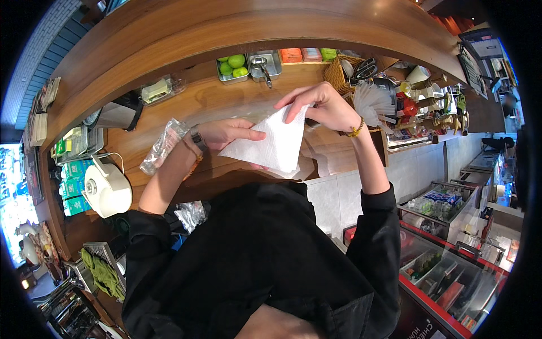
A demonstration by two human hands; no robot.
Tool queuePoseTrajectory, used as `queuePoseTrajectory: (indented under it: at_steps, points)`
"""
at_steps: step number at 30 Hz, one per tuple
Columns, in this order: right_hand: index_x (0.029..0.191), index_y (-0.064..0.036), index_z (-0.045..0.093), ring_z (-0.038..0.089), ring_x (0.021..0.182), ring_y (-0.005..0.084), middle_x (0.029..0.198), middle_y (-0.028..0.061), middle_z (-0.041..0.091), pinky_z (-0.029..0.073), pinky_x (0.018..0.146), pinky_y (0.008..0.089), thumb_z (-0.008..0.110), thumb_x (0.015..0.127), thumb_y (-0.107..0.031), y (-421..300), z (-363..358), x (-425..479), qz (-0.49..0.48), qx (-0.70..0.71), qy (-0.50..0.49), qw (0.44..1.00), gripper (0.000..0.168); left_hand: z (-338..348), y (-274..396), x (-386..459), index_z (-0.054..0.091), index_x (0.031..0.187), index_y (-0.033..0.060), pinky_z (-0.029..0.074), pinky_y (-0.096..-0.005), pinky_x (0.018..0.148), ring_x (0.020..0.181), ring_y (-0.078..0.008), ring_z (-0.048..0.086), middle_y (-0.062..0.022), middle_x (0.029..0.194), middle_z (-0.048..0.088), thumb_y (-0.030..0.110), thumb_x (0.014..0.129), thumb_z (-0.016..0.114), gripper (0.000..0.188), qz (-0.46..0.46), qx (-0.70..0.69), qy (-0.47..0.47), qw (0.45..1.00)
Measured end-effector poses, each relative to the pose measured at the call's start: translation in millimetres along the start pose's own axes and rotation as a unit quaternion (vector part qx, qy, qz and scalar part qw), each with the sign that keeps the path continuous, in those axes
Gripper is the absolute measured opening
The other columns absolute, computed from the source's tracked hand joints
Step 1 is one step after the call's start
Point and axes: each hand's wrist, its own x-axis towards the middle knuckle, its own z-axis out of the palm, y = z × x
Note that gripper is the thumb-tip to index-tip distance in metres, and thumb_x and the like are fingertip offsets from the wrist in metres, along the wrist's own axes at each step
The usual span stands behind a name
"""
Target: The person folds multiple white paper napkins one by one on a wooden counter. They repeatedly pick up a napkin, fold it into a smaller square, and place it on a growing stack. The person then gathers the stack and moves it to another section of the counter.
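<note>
A white paper napkin [275, 140], folded to a pointed shape, is held up between both hands above the wooden counter [203, 99]. My left hand [230, 134] grips its left part, with the thumb on top and fingers underneath. At the napkin's upper right edge, my right hand [324, 106] pinches the paper between thumb and fingers. Beside my left wrist lies a clear plastic wrapper [165, 146] with something in it that I cannot make out.
Behind stand metal trays with green limes [233, 66] and a spoon [261, 68], and a wicker basket [336, 76] with scissors. Bottles [423, 106] crowd the right. At left are a white kettle [108, 188] and cartons [76, 188]. A raised wooden ledge [271, 25] borders the counter.
</note>
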Motion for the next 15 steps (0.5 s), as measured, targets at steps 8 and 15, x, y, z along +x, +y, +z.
queuePoseTrajectory:
  at_steps: [8, 15]
  points:
    - [0.1, -0.003, 0.073, 0.067, 0.097, 0.0185, 0.106, 0.0097, 0.071, 0.052, 0.085, 0.03, 0.06, 0.08, 0.01, 4, -5, -1, -0.002, -0.068, 0.038, 0.997, 0.028, 5, 6, -2, 0.053, 0.122, -0.0115, 0.057, -0.0361, 0.085, 0.096, -0.0277, 0.069, -0.0238, 0.108, 0.066, 0.026, 0.099, 0.055, 0.045, 0.001, 0.013, -0.023, 1.0]
    - [0.102, -0.002, 0.071, 0.067, 0.092, 0.0266, 0.099, 0.0121, 0.072, 0.052, 0.086, 0.0353, 0.059, 0.088, -0.007, -9, -9, -3, -0.012, -0.234, 0.23, 0.945, 0.019, 12, 7, -7, 0.058, 0.116, -0.0095, 0.056, -0.0306, 0.081, 0.09, -0.0218, 0.07, -0.0224, 0.108, 0.067, 0.028, 0.099, 0.056, 0.042, 0.01, 0.042, 0.038, 0.998]
